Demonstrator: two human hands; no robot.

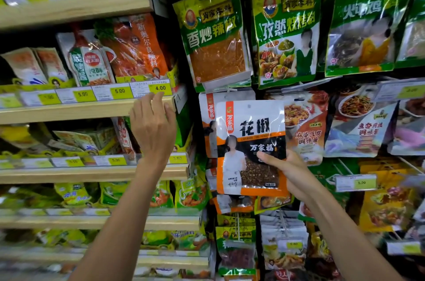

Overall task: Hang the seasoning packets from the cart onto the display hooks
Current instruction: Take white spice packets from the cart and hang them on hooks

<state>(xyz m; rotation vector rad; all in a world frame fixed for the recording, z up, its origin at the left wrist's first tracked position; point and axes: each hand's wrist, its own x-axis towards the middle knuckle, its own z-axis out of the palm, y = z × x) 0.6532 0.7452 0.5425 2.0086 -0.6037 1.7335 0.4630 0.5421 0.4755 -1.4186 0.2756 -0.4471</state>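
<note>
The right hand [289,172] pinches one packet [250,142] by its low right corner, thumb on the front and fingers behind. The packet is up in the air, right in front of a twin packet [208,124] that already hangs on the wall. So this one is not hung yet. It looks close to its spot. I cannot see the hook, because packets hide it. The cart is not in view, so I cannot tell how many are left.

The left hand [153,124] is up with its fingers loosely spread and holds nothing. It is just by the edge of the shelf [80,112].

The packet is flat, thin, shiny plastic. It has a white top, orange edges and a clear window with small brown bits inside. Light glints on it. The shelf is pale wood. Green packets [213,34] above are shiny too.
</note>
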